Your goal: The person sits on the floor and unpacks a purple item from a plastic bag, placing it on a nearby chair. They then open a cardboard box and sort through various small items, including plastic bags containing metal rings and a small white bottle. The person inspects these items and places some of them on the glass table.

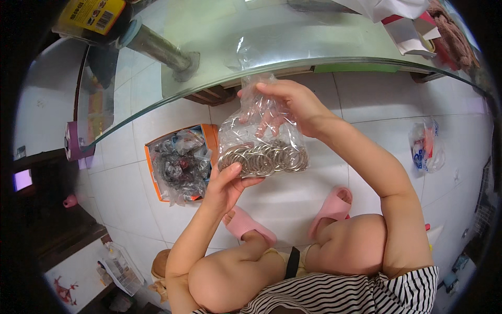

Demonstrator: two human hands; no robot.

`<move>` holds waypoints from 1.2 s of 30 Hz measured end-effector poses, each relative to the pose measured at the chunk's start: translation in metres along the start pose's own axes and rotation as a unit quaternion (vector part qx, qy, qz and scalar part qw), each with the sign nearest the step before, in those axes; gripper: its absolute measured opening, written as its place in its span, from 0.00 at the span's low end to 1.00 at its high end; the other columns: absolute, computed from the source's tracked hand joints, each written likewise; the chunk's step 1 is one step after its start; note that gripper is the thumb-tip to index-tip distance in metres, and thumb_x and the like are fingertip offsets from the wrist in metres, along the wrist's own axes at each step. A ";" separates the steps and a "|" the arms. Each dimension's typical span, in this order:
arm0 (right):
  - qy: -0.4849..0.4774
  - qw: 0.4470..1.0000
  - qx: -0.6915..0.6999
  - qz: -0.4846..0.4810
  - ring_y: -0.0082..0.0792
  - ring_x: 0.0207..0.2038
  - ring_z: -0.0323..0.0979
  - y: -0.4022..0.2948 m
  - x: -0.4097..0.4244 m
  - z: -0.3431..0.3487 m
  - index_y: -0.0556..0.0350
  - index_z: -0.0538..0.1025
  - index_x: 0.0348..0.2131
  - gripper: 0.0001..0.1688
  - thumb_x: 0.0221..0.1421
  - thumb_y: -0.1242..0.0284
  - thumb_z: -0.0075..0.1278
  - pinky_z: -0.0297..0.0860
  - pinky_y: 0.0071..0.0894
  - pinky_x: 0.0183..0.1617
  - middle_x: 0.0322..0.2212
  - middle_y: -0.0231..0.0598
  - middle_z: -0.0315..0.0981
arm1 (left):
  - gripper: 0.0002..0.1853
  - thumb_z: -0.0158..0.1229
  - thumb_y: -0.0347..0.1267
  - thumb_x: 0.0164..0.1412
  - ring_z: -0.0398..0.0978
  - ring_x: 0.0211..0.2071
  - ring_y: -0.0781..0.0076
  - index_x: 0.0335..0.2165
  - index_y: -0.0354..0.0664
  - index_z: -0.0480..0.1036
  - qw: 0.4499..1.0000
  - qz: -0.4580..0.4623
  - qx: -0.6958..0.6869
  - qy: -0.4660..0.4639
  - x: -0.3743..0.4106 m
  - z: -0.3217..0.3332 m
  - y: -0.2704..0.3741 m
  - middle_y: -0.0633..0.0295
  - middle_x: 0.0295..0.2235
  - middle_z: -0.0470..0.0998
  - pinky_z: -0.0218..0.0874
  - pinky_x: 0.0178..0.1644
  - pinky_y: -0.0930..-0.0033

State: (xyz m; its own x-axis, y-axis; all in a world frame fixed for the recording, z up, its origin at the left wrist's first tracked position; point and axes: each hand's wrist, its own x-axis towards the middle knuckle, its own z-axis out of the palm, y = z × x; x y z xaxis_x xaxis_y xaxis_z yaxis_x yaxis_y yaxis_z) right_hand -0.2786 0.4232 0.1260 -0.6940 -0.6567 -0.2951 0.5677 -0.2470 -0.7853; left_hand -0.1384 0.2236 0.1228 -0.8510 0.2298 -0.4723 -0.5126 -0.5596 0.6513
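Note:
A clear plastic bag (235, 131) with several silvery metal rings (261, 159) in its lower part hangs between my hands. My left hand (231, 182) supports the bottom left corner, thumb on the front and fingers beneath. Higher up, my right hand (282, 98) grips the gathered neck of the bag between thumb and fingers; some of its fingers show through the plastic. The top end of the bag reaches the rim of the glass table. Left of the bag, an orange box (153, 172) on the floor holds several crumpled plastic bags with dark contents.
The curved edge of a glass tabletop (274, 66) spans the view ahead, with a metal leg (157, 45) and a yellow-labelled container (94, 17) at left. A plastic packet (423, 147) lies on the tiled floor at right. Pink slippers (253, 227) are on my feet.

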 end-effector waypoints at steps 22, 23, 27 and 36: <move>0.024 0.999 -0.012 0.032 0.33 0.25 0.77 -0.006 -0.006 0.009 0.62 0.69 0.51 0.30 0.60 0.57 0.40 0.70 0.23 0.22 0.37 0.51 0.77 | 0.27 0.49 0.34 0.60 0.74 0.47 0.57 0.56 0.32 0.58 0.998 -0.020 -0.048 -0.027 -0.006 0.002 0.003 0.49 0.48 0.71 0.73 0.45 0.54; 0.019 0.999 -0.013 0.030 0.33 0.25 0.77 -0.005 -0.005 0.008 0.62 0.69 0.51 0.30 0.60 0.57 0.39 0.70 0.23 0.22 0.37 0.51 0.77 | 0.27 0.49 0.34 0.61 0.74 0.46 0.57 0.56 0.32 0.58 0.998 -0.021 -0.055 -0.026 -0.006 0.001 0.003 0.49 0.48 0.71 0.73 0.45 0.54; 0.021 0.999 -0.020 0.025 0.33 0.24 0.76 -0.006 -0.003 0.006 0.62 0.69 0.51 0.30 0.61 0.56 0.38 0.68 0.22 0.22 0.37 0.52 0.77 | 0.27 0.48 0.33 0.61 0.74 0.46 0.57 0.56 0.32 0.57 0.997 -0.028 -0.071 -0.025 -0.002 0.000 0.001 0.50 0.48 0.72 0.74 0.44 0.54; 0.029 0.999 -0.032 0.015 0.35 0.24 0.76 -0.008 -0.006 0.002 0.62 0.69 0.51 0.29 0.62 0.57 0.37 0.67 0.23 0.22 0.37 0.53 0.77 | 0.23 0.46 0.34 0.63 0.74 0.46 0.57 0.53 0.34 0.61 0.993 -0.033 -0.105 -0.043 0.007 -0.004 -0.005 0.49 0.47 0.73 0.76 0.40 0.55</move>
State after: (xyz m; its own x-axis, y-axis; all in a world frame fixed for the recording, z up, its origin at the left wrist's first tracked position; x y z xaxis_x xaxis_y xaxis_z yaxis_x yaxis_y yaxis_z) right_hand -0.2781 0.4280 0.1346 -0.7023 -0.6208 -0.3483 0.5607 -0.1809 -0.8080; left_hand -0.1410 0.2244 0.1139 -0.8270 0.3336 -0.4525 -0.5408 -0.6922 0.4779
